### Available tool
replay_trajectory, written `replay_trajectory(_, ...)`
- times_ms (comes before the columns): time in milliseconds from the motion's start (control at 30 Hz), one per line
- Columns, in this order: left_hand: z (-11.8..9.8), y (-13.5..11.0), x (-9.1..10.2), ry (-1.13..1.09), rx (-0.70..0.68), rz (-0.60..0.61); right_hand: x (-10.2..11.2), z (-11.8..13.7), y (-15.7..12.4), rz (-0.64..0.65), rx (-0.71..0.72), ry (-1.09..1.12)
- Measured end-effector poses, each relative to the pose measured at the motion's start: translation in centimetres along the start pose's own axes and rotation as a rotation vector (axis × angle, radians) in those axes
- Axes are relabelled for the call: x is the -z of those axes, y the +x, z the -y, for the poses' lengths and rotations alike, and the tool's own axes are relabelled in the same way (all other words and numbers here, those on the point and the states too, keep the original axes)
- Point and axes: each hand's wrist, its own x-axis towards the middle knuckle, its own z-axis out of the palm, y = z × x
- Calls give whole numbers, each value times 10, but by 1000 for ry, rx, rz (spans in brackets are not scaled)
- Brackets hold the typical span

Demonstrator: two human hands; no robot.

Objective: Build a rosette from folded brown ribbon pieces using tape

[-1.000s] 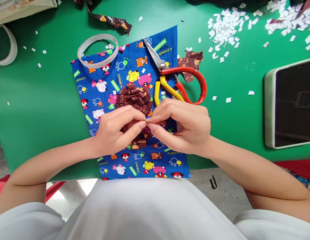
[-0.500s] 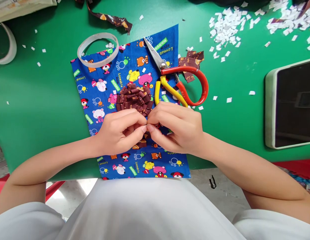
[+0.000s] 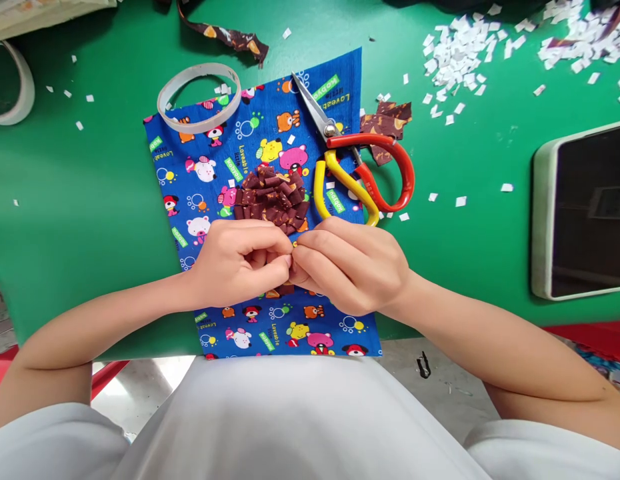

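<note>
My left hand (image 3: pixel 245 259) and my right hand (image 3: pixel 347 265) meet fingertip to fingertip over a blue cartoon-print cloth (image 3: pixel 290 333). Both are closed in a pinch; what lies between the fingertips is too small and hidden to name. Just beyond them is a heap of small dark brown pieces with orange flecks (image 3: pixel 273 197). Partly covered by my fingers, a few more brown pieces (image 3: pixel 281 291) lie below. Scissors with red and yellow handles (image 3: pixel 373 140) rest on the cloth past my right hand, blades pointing away.
A pale tape ring (image 3: pixel 165 100) lies over the cloth's far edge, another ring (image 3: pixel 25 93) at far left. Brown patterned scraps (image 3: pixel 385 127) sit by the scissors, a brown strip (image 3: pixel 235 40) at the back. White paper bits (image 3: pixel 457 57) are heaped at back right, near a dark-screened device (image 3: pixel 590 213).
The fingers of my right hand have curled in closer, its thumb now tucked out of sight. My left hand has barely moved. The view has shifted slightly.
</note>
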Motion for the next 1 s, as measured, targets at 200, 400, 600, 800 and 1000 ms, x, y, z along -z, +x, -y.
replay_trajectory(200, -2, 1, 0, 11, 42, -6, 2, 0, 2, 21, 24, -44)
replay_trajectory(400, -2, 2, -1, 22, 20, -11, 2, 0, 1, 30, 26, -40)
replay_trajectory(600, -1, 2, -2, 31, 20, -2, 2, 1, 1, 54, -2, -13)
replay_trajectory(800, 0, 0, -2, 36, -9, -9, 0, 3, 0, 52, -41, 10)
replay_trajectory(1000, 1, 0, -2, 17, -27, -17, -3, 4, 0, 3, -182, 122)
